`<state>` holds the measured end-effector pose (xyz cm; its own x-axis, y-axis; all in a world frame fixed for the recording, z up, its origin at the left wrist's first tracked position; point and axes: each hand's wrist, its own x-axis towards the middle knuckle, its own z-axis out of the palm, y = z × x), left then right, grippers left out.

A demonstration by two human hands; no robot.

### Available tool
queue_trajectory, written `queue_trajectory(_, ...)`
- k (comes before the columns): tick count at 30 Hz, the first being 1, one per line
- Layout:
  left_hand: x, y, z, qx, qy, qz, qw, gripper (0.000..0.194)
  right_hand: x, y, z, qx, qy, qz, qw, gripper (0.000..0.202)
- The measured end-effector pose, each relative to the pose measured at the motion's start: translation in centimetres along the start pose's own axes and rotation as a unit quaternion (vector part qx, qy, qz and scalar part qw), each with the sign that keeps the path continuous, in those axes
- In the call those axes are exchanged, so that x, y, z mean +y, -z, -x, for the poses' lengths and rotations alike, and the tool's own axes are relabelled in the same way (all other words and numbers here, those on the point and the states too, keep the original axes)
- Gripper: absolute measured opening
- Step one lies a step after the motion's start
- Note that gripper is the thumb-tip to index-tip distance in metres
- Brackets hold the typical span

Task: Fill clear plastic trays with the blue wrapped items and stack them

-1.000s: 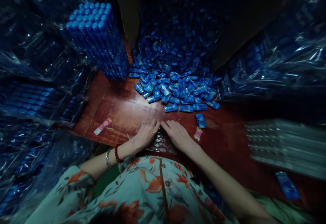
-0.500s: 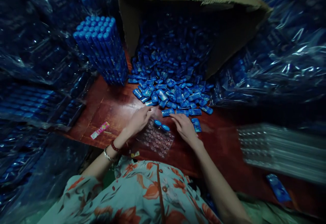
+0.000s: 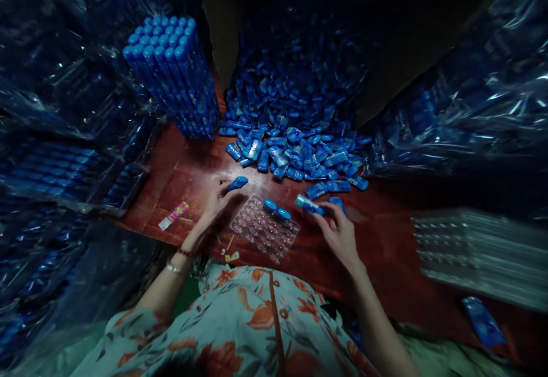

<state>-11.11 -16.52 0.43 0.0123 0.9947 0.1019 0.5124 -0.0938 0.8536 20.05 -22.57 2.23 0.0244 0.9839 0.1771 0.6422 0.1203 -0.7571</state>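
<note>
My left hand [image 3: 218, 197] grips a small blue plastic container [image 3: 237, 183] just left of a clear plastic tray. Between the fingers of my right hand [image 3: 340, 231] is another blue container [image 3: 309, 204], its printed side partly showing, held to the right of that tray. The clear tray [image 3: 261, 234] lies on the table with rows of moulded pockets. Two blue containers [image 3: 276, 209] stand in pockets along its far edge, their rounded ends up. Beyond both hands spreads a loose pile of the same blue containers [image 3: 295, 154].
An open cardboard box [image 3: 222, 34] on its side spills the pile. A tall block of blue containers [image 3: 175, 80] stands at back left. Nested clear trays [image 3: 483, 257] lie at right. A pink label strip [image 3: 173, 216] rests on the red-brown table [image 3: 166, 165].
Both hands have drawn back from the pile's front edge and moved apart, each now with a blue container in its fingers. The view has shifted slightly.
</note>
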Motion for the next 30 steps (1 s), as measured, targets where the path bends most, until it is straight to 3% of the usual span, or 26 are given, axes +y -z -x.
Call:
queue_trajectory(2, 0.5, 0.9, 2.5, 0.002, 0.038, 0.095, 0.995, 0.017, -1.0, 0.2, 2.7, -0.012, -0.028, -0.065, 0.997, 0.023)
queue_trajectory(4, 1.4, 0.5, 4.4, -0.016, 0.067, 0.157, 0.985, 0.018, -2.1, -0.6, 4.5, -0.037, -0.006, -0.083, 0.996, 0.018)
queue_trajectory(7, 2.6, -2.0, 5.6, -0.037, 0.099, 0.201, 0.974, 0.023, -2.8, -2.6, 4.9, -0.044, 0.064, -0.012, 0.997, 0.024)
queue_trajectory(10, 2.7, -4.7, 5.4, -0.047, 0.092, 0.212, 0.972, 0.023, -2.7, -3.5, 3.3, -0.068, 0.135, 0.116, 0.982, 0.039)
queue_trajectory(12, 2.4, -5.6, 5.2, -0.040, 0.056, 0.173, 0.983, 0.023, -2.8, -3.1, 1.9, -0.123, 0.172, 0.199, 0.957, 0.045)
queue_trajectory(15, 2.3, -5.6, 5.3, -0.044, -0.046, 0.002, 0.998, 0.033, -4.0, -1.7, -0.2, -0.208, 0.199, 0.293, 0.912, 0.045)
queue_trajectory(18, 3.0, -5.0, 5.1, -0.079, -0.151, -0.168, 0.971, 0.045, -5.4, -0.8, -1.7, -0.255, 0.203, 0.335, 0.884, 0.042)
queue_trajectory(21, 4.2, -4.6, 4.3, -0.118, -0.219, -0.254, 0.935, 0.041, -5.7, -0.8, -2.4, -0.278, 0.210, 0.338, 0.874, 0.043)
queue_trajectory(25, 5.7, -5.1, 3.5, -0.154, -0.227, -0.319, 0.907, 0.037, -4.7, -1.6, -2.4, -0.265, 0.226, 0.319, 0.881, 0.042)
queue_trajectory(30, 6.3, -5.6, 3.2, -0.182, -0.199, -0.311, 0.911, 0.045, -4.4, -1.8, -1.9, -0.230, 0.209, 0.322, 0.894, 0.031)
